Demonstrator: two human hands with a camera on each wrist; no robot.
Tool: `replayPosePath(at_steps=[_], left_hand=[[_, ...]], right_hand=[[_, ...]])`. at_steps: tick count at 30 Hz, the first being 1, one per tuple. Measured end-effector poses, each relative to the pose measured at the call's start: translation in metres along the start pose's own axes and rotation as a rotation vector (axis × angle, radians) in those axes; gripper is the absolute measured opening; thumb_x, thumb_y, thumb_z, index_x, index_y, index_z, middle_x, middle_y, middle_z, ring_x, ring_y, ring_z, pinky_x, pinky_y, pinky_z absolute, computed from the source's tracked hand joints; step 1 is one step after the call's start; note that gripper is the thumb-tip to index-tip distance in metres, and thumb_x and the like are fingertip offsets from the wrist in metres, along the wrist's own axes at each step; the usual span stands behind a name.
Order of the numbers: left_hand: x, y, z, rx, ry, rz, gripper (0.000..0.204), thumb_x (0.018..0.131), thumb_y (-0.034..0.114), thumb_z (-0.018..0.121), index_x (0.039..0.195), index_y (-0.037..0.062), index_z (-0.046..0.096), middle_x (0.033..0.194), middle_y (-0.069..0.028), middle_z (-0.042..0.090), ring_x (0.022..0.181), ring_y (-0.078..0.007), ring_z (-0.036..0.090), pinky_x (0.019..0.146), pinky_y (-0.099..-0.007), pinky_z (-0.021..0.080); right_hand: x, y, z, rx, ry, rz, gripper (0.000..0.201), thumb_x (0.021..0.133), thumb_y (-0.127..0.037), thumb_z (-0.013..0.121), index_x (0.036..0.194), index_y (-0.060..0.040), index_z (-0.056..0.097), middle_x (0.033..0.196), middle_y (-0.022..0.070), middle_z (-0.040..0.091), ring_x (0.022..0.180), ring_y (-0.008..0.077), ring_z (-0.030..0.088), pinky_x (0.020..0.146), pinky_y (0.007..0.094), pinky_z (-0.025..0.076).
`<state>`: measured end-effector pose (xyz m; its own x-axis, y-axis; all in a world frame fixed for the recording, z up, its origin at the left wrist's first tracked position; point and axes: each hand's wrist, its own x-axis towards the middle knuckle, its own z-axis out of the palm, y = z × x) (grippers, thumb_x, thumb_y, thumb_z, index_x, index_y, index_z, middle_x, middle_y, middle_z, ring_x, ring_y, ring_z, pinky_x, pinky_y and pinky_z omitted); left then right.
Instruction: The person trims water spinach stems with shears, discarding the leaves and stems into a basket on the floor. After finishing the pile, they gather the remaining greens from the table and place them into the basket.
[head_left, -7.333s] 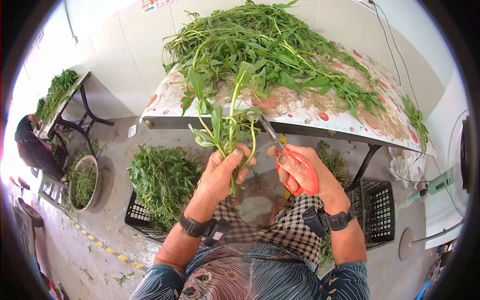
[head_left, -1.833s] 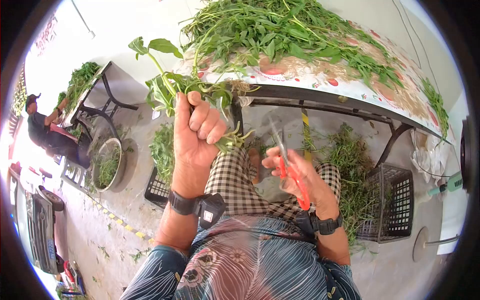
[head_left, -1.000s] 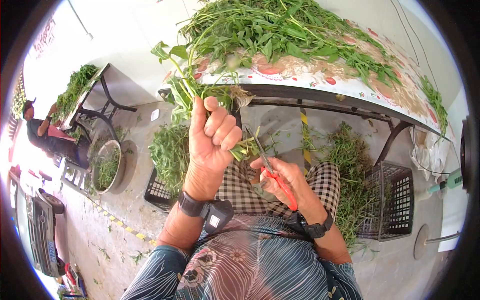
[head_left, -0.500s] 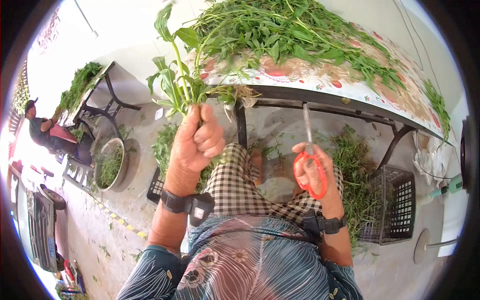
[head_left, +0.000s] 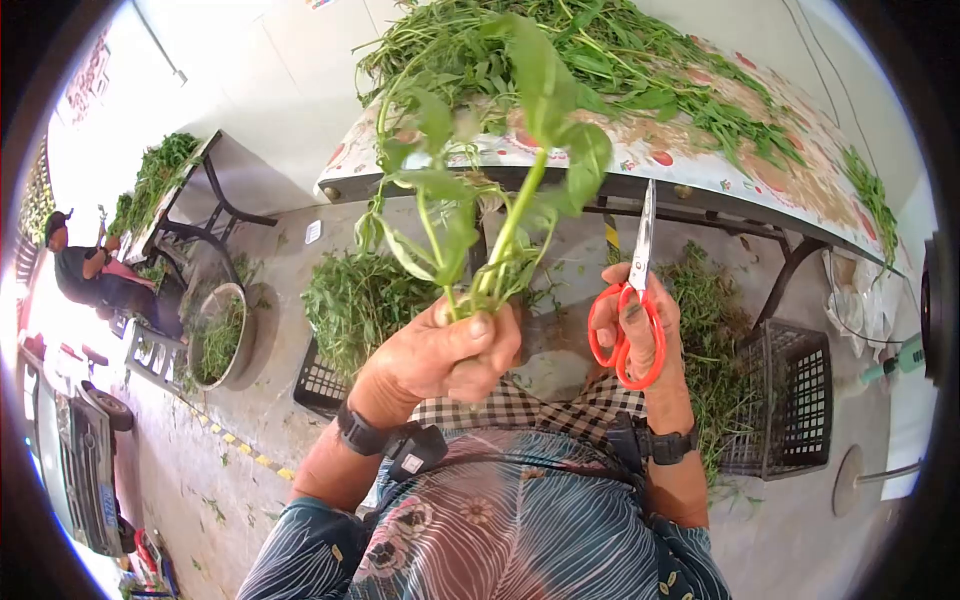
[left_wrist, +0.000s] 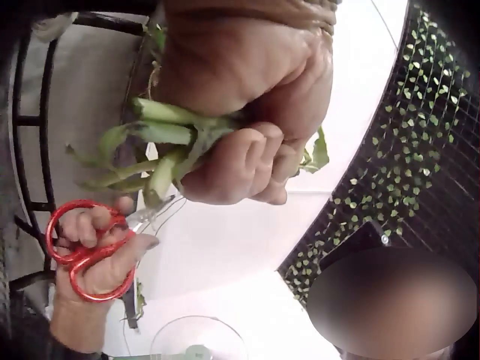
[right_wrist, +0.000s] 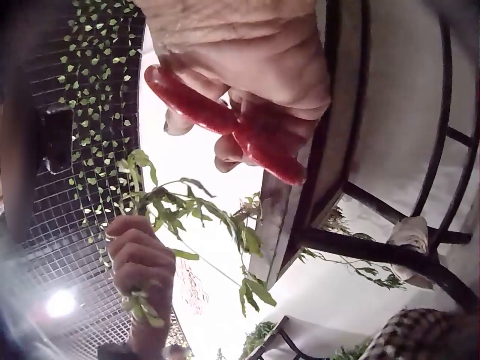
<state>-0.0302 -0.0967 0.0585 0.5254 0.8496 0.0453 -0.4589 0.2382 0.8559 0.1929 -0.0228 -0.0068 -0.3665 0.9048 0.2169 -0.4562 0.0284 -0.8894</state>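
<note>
My left hand (head_left: 455, 350) grips a bunch of leafy green stems (head_left: 515, 225), with the leaves rising away from me in the head view. In the left wrist view, the pale stem ends (left_wrist: 169, 112) stick out below the curled fingers. To the right, my right hand (head_left: 660, 325) holds red-handled scissors (head_left: 643, 240), fingers in the handle loops and blades close together, pointing toward the table. A gap separates the blades from the bunch in the head view. The red handles (right_wrist: 195, 105) cross my palm in the right wrist view.
Ahead stands a table (head_left: 590, 150) with a patterned cover and a large heap of greens (head_left: 520, 60). Below are a filled crate (head_left: 325, 375), a black crate (head_left: 800, 400) and loose greens (head_left: 700, 340). At left, another person (head_left: 85, 265) sits near a round tub (head_left: 245, 335).
My left hand has turned over and moved toward the middle, bringing the leafy bunch closer to the head camera. The scissors have moved right, away from the stem ends, and point forward.
</note>
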Motion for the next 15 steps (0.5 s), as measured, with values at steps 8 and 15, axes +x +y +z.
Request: replayPosePath(at_steps=[8, 15], left_hand=[[-0.028, 0.0, -0.049, 0.169, 0.169, -0.048, 0.038, 0.088, 0.041, 0.056, 0.088, 0.0033, 0.052, 0.052, 0.004, 0.031, 0.041, -0.0061, 0.029, 0.037, -0.0221, 0.021], [-0.151, 0.034, -0.133, 0.032, 0.82, 0.443, 0.032, 0.094, 0.041, 0.043, 0.075, 0.016, 0.042, 0.052, 0.0082, 0.027, 0.042, -0.0062, 0.026, 0.039, -0.0221, 0.02]], right_hand=[[-0.003, -0.01, -0.017, -0.147, 0.115, -0.047, 0.039, 0.086, -0.032, 0.06, 0.108, -0.0008, 0.051, 0.067, 0.0035, 0.056, 0.052, 0.007, 0.047, 0.047, 0.0202, 0.038], [-0.003, 0.02, -0.08, -0.182, 0.204, -0.088, 0.038, 0.089, -0.032, 0.055, 0.11, -0.0003, 0.052, 0.061, 0.0015, 0.052, 0.046, 0.0067, 0.04, 0.042, 0.0211, 0.032]])
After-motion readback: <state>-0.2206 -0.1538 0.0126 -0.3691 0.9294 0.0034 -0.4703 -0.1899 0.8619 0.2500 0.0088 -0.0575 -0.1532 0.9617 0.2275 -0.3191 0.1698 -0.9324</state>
